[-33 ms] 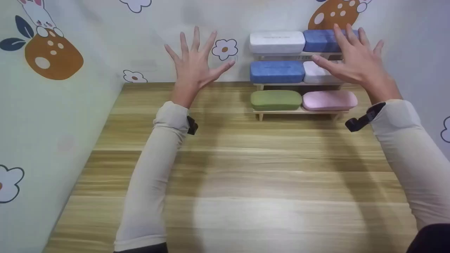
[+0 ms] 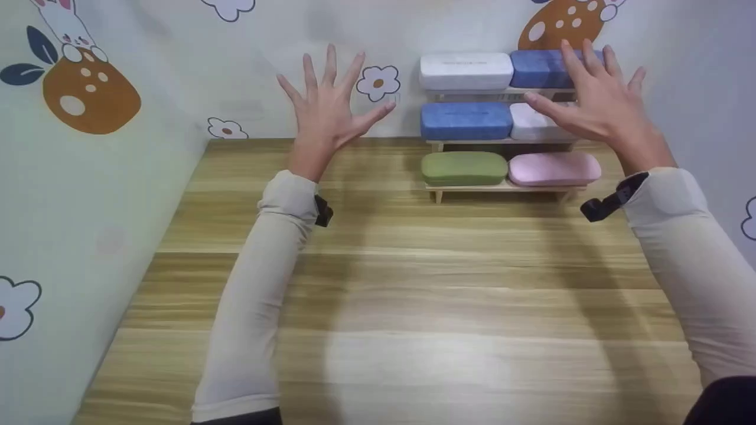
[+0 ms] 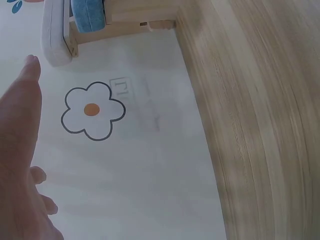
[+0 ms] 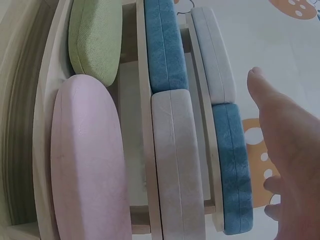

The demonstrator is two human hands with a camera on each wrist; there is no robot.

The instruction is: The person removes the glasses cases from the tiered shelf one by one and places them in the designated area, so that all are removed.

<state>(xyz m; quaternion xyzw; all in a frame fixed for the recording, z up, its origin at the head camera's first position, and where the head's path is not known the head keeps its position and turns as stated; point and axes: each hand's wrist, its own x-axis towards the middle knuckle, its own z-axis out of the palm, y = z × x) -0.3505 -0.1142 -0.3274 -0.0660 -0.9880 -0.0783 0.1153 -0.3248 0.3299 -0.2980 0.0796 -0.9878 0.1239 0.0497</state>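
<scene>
My left hand (image 2: 328, 118) is held up before the back wall, fingers spread, holding nothing. Spread wide too, my right hand (image 2: 608, 103) hovers over the right end of a wooden tiered rack (image 2: 502, 188) and holds nothing. On the rack's top tier are a white glasses case (image 2: 465, 72) and a blue glasses case (image 2: 538, 69). The middle tier bears another blue case (image 2: 465, 121) and another white case (image 4: 178, 165), partly hidden by my right hand in the head view. A green case (image 2: 463, 167) and a pink case (image 2: 554, 169) lie side by side on the lowest tier.
The wood-grain table (image 2: 413, 265) runs back to a pale wall (image 2: 177, 71) printed with flowers, rabbits and orange fruit. Side walls stand at left and right. Each wrist wears a small black camera mount (image 2: 323, 211) over a pale sleeve (image 2: 254, 295).
</scene>
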